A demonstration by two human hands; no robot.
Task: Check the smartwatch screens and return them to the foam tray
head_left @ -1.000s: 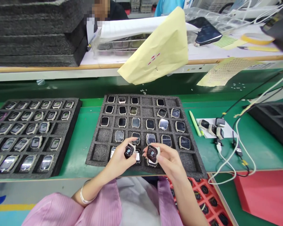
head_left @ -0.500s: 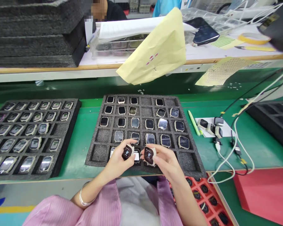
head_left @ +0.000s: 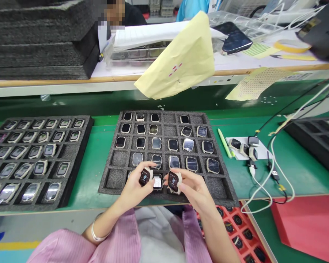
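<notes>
The person's left hand (head_left: 134, 186) is pinching a watch (head_left: 144, 177) between thumb and fingers, while the right hand (head_left: 193, 182) is gripping another watch (head_left: 174, 181); both screens are glowing above the near edge of a foam tray (head_left: 219, 188). From the hands, a second tray (head_left: 70, 150) is lying at nine o'clock, four loose watches (head_left: 244, 149) are resting on white paper (head_left: 263, 152) at two, and a yellow sheet (head_left: 178, 54) is hanging over a shelf (head_left: 112, 83) at twelve.

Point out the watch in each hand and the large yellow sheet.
Watch (head_left: 144, 177) in left hand (head_left: 132, 187): head view, on screen.
Watch (head_left: 173, 181) in right hand (head_left: 192, 183): head view, on screen.
Large yellow sheet (head_left: 179, 60): head view, its middle.
</notes>
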